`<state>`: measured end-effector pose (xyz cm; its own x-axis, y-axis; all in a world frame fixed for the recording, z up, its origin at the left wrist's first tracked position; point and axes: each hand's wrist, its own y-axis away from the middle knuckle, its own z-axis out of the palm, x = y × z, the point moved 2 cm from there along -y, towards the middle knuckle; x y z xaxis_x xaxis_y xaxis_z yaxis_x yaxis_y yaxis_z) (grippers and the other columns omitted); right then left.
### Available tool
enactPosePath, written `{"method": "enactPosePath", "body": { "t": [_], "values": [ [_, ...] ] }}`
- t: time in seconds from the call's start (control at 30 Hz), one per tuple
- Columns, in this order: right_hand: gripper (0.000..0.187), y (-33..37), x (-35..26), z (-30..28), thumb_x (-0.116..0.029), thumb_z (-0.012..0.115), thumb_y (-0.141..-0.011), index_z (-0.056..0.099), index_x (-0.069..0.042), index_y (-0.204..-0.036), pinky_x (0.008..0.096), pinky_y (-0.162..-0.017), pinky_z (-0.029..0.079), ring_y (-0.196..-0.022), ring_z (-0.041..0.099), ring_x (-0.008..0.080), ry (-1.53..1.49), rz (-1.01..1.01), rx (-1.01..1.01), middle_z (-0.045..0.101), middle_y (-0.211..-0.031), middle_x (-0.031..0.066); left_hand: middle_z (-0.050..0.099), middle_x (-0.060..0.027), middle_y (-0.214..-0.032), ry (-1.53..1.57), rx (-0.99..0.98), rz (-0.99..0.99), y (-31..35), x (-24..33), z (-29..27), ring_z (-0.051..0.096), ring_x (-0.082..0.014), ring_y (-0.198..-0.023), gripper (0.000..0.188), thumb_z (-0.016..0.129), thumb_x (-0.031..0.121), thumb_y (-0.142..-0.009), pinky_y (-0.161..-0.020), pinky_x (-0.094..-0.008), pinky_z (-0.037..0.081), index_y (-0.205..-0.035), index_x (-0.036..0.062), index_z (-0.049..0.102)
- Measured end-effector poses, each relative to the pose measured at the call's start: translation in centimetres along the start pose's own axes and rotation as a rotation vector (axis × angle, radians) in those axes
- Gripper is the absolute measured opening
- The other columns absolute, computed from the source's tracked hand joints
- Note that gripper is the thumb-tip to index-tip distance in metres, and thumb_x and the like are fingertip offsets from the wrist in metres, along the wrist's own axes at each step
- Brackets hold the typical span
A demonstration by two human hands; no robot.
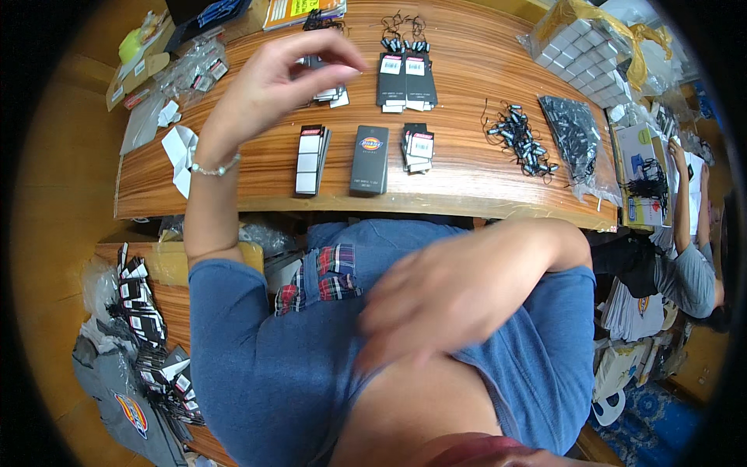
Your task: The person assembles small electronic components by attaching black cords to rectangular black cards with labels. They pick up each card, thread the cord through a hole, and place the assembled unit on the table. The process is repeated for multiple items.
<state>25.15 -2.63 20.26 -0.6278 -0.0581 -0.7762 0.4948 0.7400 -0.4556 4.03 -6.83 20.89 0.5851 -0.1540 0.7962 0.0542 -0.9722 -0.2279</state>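
Observation:
My left hand (278, 84), a beaded bracelet at its wrist, is raised over the left part of the table. Its fingers curve loosely with no object visible in them, partly covering a pile of tags (339, 99). Blurred by motion, my right hand (443, 292) is in front of my chest, its finger state unclear. Near the table's front edge stand a stack of white-stickered labels (309, 161), a dark hang tag stack (369, 162) and a small barcoded tag pile (420, 148). Behind them lie two strung hang tags (405, 82) with barcode stickers.
Black tag strings (523, 142) are heaped on the right, beside a plastic bag of more strings (572, 144). Small white boxes (580, 58) fill the far right corner. Crumpled paper (180, 156) lies at left. Another person (689, 265) sits at far right.

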Motion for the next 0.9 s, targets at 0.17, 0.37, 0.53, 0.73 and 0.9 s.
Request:
{"method": "enactPosePath", "body": {
  "t": [0.17, 0.37, 0.53, 0.73, 0.9],
  "values": [
    [0.030, 11.2, 2.3, -2.4, -0.021, 0.055, -0.086, 0.054, 0.000, -0.108, 0.0355, -0.078, 0.044, -0.086, 0.057, 0.0219, 0.152, 0.934, 0.372, 0.059, -0.089, 0.0118, 0.054, -0.0122, -0.091, 0.447, -0.645, 0.906, 1.3, 10.7, 11.6, 0.052, -0.0281, -0.090, 0.019, 0.056, 0.022, -0.084, -0.077, -0.0372, 0.042, -0.094, 0.0060, 0.058],
    [0.023, 16.3, 6.5, -2.3, -0.018, 0.058, -0.085, 0.057, -0.001, -0.101, 0.0280, -0.061, 0.042, -0.067, 0.054, 0.0148, 0.373, 1.213, 0.529, 0.058, -0.074, 0.0079, 0.054, -0.0114, -0.087, 0.923, -0.617, 1.048, 4.6, 15.4, 19.4, 0.053, -0.0260, -0.085, 0.029, 0.058, 0.022, -0.082, -0.076, -0.0374, 0.042, -0.104, 0.0038, 0.053],
    [0.028, 16.8, 10.9, -5.6, -0.025, 0.059, -0.084, 0.059, -0.005, -0.104, 0.0279, -0.065, 0.041, -0.078, 0.052, 0.0151, 0.564, 1.136, 0.739, 0.059, -0.096, 0.0085, 0.053, -0.0100, -0.088, 1.160, -0.792, 1.015, 5.2, 16.6, 20.6, 0.052, -0.0250, -0.084, 0.030, 0.057, 0.023, -0.083, -0.076, -0.0370, 0.042, -0.106, 0.0038, 0.052],
    [0.077, 15.2, 14.2, -5.2, -0.038, 0.078, -0.057, 0.045, -0.006, -0.119, 0.0432, -0.095, 0.035, -0.113, 0.044, 0.0334, 0.900, 0.804, 0.438, 0.048, -0.119, 0.0153, 0.051, -0.0084, -0.088, 1.339, -0.919, 0.830, 4.4, 13.9, 18.7, 0.050, -0.0239, -0.084, 0.032, 0.056, 0.024, -0.085, -0.076, -0.0365, 0.042, -0.109, 0.0039, 0.051],
    [0.058, 14.6, 14.0, -3.8, -0.032, 0.077, -0.058, 0.047, -0.004, -0.099, 0.0422, -0.093, 0.037, -0.110, 0.045, 0.0355, 0.917, 0.891, 0.316, 0.048, -0.116, 0.0183, 0.056, -0.0053, -0.091, 0.746, -0.361, 0.483, 2.0, 4.3, 13.7, 0.053, -0.0202, -0.087, 0.045, 0.062, 0.026, -0.082, -0.081, -0.0342, 0.041, -0.119, 0.0047, 0.049]
  ]
}}
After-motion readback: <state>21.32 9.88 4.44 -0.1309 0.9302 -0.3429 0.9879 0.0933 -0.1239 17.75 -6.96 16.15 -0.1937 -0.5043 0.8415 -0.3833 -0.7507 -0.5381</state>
